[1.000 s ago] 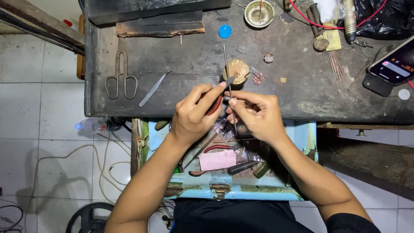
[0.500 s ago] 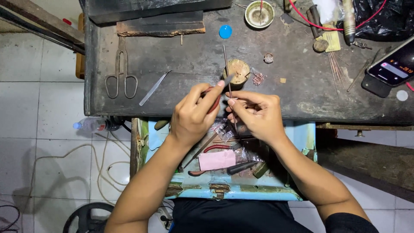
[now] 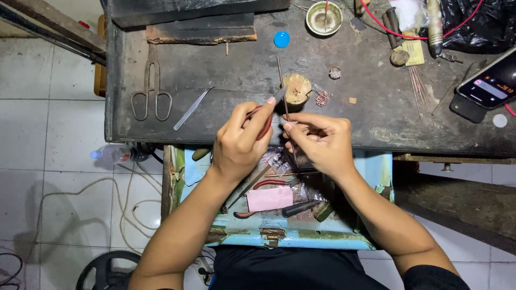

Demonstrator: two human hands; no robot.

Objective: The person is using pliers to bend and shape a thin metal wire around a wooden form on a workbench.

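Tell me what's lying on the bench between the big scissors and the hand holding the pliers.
In the head view, a pair of metal tweezers lies slanted on the dark bench, between the scissors and the left hand.

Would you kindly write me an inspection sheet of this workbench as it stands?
Surface: dark, worn workbench, scratched.
Job's things: red-handled pliers and thin rod by a round wooden block.
Clutter: shears, tweezers, blue cap, small bowl, phone, open blue drawer of tools.
Hands: left hand grips the pliers; right hand pinches the rod.
Cables: red wire on the bench; pale cord on the floor.
Surroundings: tiled floor, plastic bottle.
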